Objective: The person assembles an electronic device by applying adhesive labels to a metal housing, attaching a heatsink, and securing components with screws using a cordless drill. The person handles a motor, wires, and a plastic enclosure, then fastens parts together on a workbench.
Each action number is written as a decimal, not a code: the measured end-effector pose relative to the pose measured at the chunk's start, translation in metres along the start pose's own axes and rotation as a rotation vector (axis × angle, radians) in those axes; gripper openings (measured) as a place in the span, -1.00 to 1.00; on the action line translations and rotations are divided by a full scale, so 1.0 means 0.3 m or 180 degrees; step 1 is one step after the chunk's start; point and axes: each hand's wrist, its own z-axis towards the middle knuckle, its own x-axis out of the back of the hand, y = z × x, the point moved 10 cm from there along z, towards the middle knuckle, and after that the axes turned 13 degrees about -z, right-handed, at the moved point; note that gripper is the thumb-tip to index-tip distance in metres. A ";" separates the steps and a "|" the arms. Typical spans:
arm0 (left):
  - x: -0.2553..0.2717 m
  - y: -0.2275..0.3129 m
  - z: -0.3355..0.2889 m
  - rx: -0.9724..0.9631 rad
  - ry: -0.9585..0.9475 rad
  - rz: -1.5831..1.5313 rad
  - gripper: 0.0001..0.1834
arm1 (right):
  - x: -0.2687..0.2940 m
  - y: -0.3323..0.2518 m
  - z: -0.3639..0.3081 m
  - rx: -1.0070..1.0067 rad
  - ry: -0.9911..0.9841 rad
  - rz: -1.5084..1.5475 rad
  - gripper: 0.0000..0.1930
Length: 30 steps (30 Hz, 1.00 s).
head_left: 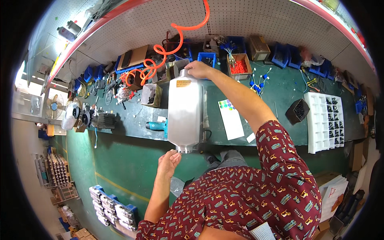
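A long silver metal housing (184,114) with tapered ends and a yellow label stands out over the bench's front edge. My right hand (198,69) is closed on its far end, the arm stretched across the bench. At the near end, the fingers of my left hand (169,162) are closed at its notched rim. Partly hidden behind the housing lies a teal power tool (156,126); its head does not show. Right of it a white sheet with coloured dots (232,122) lies on the green bench top (276,120).
Blue bins (207,59) and a box of red parts (239,66) line the back. An orange coiled air hose (160,50) hangs down. A white tray with black parts (325,122) stands right, a motor assembly (90,118) left. Stacked silver parts (114,208) sit lower left.
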 end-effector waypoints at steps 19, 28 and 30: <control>0.019 -0.087 0.044 -0.0206 0.0541 0.0503 -0.63 | -0.209 0.167 0.046 -0.0323 -0.0463 0.0267 -0.58; -0.091 -0.157 0.117 -0.0415 0.0343 0.1857 -0.33 | -0.240 0.238 0.051 -0.0355 -0.0234 0.0206 -0.59; -0.121 -0.150 0.141 -0.0533 0.0236 0.2004 -0.40 | -0.238 0.274 0.055 -0.0380 -0.0142 0.0208 -0.60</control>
